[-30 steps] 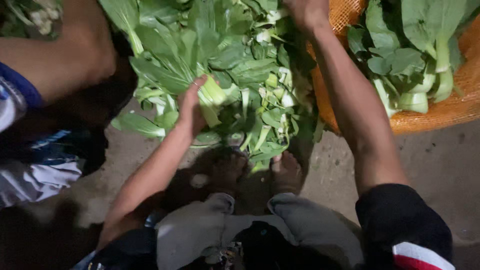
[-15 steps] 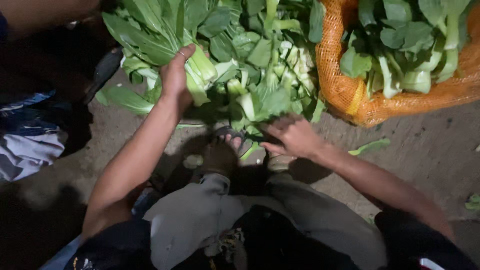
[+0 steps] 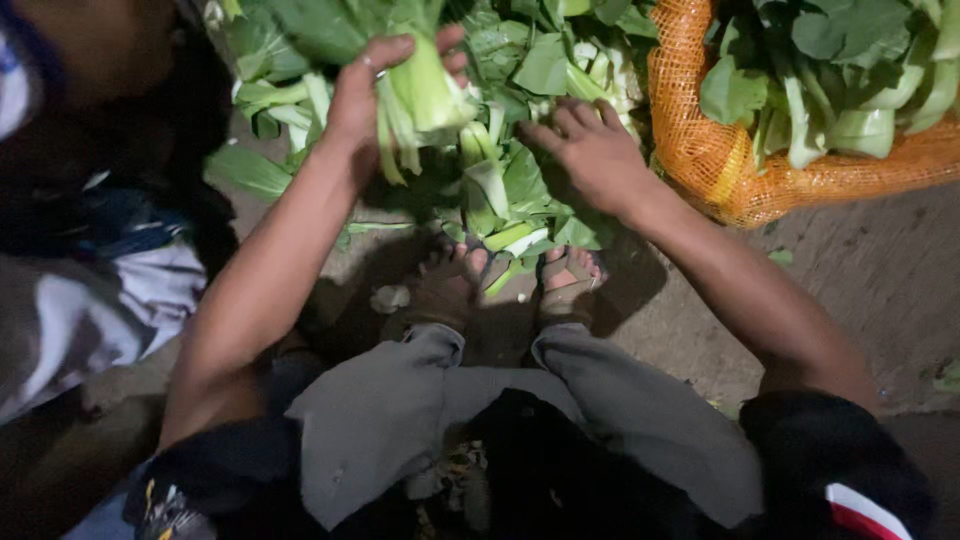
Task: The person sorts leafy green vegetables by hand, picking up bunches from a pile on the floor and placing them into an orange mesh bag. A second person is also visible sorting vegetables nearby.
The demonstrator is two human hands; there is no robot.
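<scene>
We gripped a bok choy bunch [image 3: 425, 95] in our left hand [image 3: 365, 100]; right hand [image 3: 590, 150] lay open, flat on the loose bok choy pile [image 3: 520, 190], probably sorting; next needs a second grasp.

I see waxy, smooth green leaves with pale glossy stalks in the bunch [image 3: 430, 95] my left hand [image 3: 365, 95] grips. The sack [image 3: 700, 150] is coarse orange plastic netting. The ground [image 3: 860, 280] looks like rough, matt concrete; my trousers [image 3: 390, 410] are matt grey cloth.
</scene>
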